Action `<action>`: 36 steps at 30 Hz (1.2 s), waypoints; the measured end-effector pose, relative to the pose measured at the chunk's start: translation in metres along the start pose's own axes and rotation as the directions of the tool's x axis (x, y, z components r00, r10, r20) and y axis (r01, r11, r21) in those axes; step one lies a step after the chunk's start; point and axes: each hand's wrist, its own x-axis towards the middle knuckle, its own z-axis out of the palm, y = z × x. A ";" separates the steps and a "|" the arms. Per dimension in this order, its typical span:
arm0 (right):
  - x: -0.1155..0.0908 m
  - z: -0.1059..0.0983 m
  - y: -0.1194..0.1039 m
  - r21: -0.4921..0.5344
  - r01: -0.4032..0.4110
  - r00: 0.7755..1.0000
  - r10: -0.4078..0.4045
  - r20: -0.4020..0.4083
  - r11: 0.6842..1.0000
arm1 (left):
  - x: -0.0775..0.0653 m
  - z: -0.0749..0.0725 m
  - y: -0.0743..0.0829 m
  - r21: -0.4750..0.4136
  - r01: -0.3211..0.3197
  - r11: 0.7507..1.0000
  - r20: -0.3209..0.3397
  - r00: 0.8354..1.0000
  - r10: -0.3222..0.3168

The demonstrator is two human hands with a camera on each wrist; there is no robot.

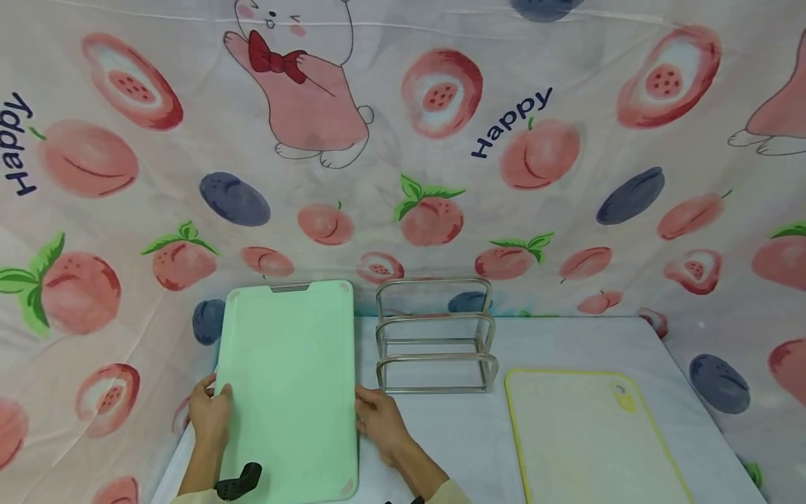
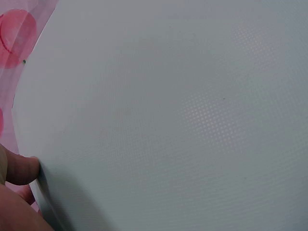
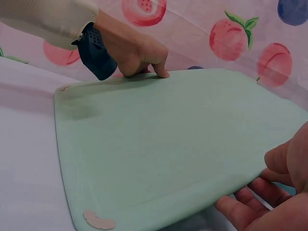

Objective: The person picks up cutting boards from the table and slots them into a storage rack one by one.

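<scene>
Both hands hold a mint-green cutting board (image 1: pixel 290 392) by its long sides, at the left of the table. My left hand (image 1: pixel 210 413) grips the left edge, its thumb on the top face and its fingers behind. On the opposite edge, my right hand (image 1: pixel 380 423) has its fingers curled under the board, with the thumb at the rim in the right wrist view. The board's far end, with a handle slot, is raised. Its textured surface (image 2: pixel 159 115) fills the left wrist view. Just right of the board stands a metal wire rack (image 1: pixel 437 357) with several upright loops.
A pale cutting board (image 1: pixel 585 441) with a yellow rim lies flat at the right of the table. The white tabletop (image 1: pixel 453 448) runs beneath everything. Behind it hangs a fruit-print cloth (image 1: pixel 378 175), which also wraps the left and right sides.
</scene>
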 end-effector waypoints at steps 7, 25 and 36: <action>0.000 0.002 -0.005 -0.042 0.051 0.999 -0.051 -0.012 0.998 | 0.000 -0.003 0.007 -0.062 -0.009 0.998 0.011 1.000 0.010; -0.002 0.010 -0.033 -0.216 0.167 0.982 -0.181 -0.049 0.962 | 0.000 -0.007 0.030 -0.308 -0.059 0.950 -0.077 0.996 0.037; -0.008 0.008 -0.046 -0.226 0.261 0.963 -0.269 -0.005 0.939 | -0.001 -0.007 0.036 -0.544 -0.152 0.825 -0.154 0.985 0.080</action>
